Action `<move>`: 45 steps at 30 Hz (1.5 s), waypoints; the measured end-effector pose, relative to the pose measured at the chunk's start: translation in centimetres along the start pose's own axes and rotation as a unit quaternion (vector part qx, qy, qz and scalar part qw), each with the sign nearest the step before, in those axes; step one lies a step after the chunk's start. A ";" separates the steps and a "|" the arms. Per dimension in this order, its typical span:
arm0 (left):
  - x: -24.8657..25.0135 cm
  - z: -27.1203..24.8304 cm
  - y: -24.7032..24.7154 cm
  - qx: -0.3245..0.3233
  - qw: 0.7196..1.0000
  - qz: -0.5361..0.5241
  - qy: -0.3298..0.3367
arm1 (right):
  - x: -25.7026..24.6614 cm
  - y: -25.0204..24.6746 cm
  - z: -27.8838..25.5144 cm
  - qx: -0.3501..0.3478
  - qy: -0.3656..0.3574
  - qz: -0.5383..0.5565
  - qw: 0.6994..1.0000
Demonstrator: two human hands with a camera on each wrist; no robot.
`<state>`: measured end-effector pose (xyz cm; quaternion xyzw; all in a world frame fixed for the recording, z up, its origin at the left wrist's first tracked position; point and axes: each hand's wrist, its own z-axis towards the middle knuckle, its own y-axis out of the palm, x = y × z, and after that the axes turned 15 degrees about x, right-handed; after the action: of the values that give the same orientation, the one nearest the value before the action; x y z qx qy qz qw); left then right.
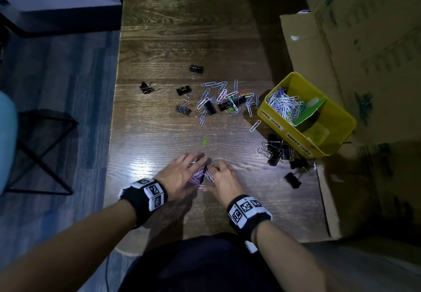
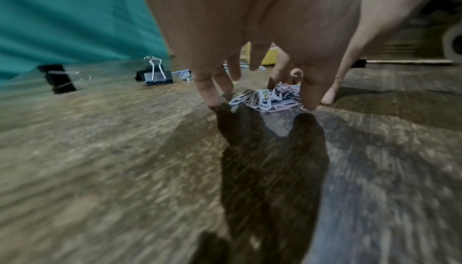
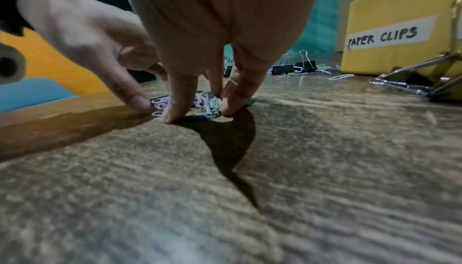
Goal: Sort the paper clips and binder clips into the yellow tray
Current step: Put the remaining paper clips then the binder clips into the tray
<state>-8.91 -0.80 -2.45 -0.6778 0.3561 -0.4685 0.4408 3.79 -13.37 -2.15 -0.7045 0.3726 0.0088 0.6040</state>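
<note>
**Both hands corral a small heap of paper clips**

Low in the head view, the left hand [image 1: 182,173] and right hand [image 1: 224,181] flank a small clip pile [image 1: 202,176], fingers spread, tips down on the table [image 1: 159,132]. Whether either pinches a clip is hidden. The yellow tray [image 1: 337,118] sits at right, paper clips in one compartment; the other's contents are unclear.

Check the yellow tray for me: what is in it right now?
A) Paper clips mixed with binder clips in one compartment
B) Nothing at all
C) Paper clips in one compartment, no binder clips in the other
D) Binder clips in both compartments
C: in the head view the yellow tray holds a heap of paper clips behind the "PAPER CLIPS" label, while the compartment labelled for binder clips shows none; binder clips lie outside on the table.
</note>
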 end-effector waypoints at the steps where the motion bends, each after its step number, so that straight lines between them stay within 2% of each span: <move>1: 0.1 0.2 -0.1 0.010 1.000 0.005 -0.017 | 0.0 -0.1 0.1 0.004 -0.004 0.006 1.000; 4: 0.1 2.2 -0.7 0.011 0.998 0.017 -0.053 | 0.0 -0.3 0.2 0.006 0.000 0.018 1.000; 8: -0.8 4.9 -2.1 -0.046 0.998 0.035 -0.022 | 0.2 -0.4 0.3 -0.003 0.002 0.029 1.000; 10: -1.2 5.0 -2.4 -0.055 0.998 0.032 -0.004 | 0.3 -0.3 0.4 -0.007 0.003 0.029 1.000; 14: -1.5 2.6 -1.9 -0.039 0.999 0.015 0.034 | 0.5 -0.1 0.7 -0.017 0.006 0.025 1.000; 17: -0.3 0.7 -0.9 0.035 0.998 -0.015 0.044 | 0.5 -0.1 0.9 -0.032 0.004 0.030 0.999; 20: 0.8 0.2 -0.4 0.094 0.994 -0.043 0.023 | 0.3 -0.4 1.4 -0.043 -0.017 0.028 0.999; 22: 1.1 0.5 -0.5 0.099 0.993 -0.061 0.007 | 0.1 -0.8 2.0 -0.050 -0.023 0.017 0.998; 25: 0.8 0.9 -0.8 0.064 0.994 -0.091 -0.007 | 0.0 -1.5 2.9 -0.063 -0.020 -0.004 0.998; 27: 0.5 1.0 -1.3 0.043 0.990 -0.127 -0.045 | 0.0 -2.0 3.3 -0.063 -0.014 -0.008 0.998; 31: 0.1 1.3 -2.2 0.040 0.986 -0.136 -0.092 | 0.2 -2.7 3.4 -0.074 -0.014 0.010 0.997; 34: -0.6 1.5 -2.1 0.048 0.979 -0.148 -0.128 | 0.5 -2.9 3.6 -0.069 0.000 0.062 0.996; 37: -1.2 1.9 -2.0 0.032 0.953 -0.232 -0.194 | 1.2 -2.9 3.6 -0.051 0.059 0.132 0.988; 40: -1.6 2.3 -2.1 0.029 0.910 -0.325 -0.255 | 1.6 -3.4 3.4 -0.036 0.125 0.221 0.966; 43: -1.3 3.0 -3.1 0.048 0.858 -0.421 -0.291 | 1.7 -4.6 3.4 -0.007 0.174 0.315 0.933; 45: -0.8 4.2 -4.3 0.072 0.841 -0.449 -0.294 | 1.8 -6.1 3.5 0.029 0.201 0.393 0.897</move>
<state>-4.85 2.55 0.59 -0.8357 -0.1683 -0.4180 0.3140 9.89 -11.38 1.18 -0.4697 0.7330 0.0929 0.4833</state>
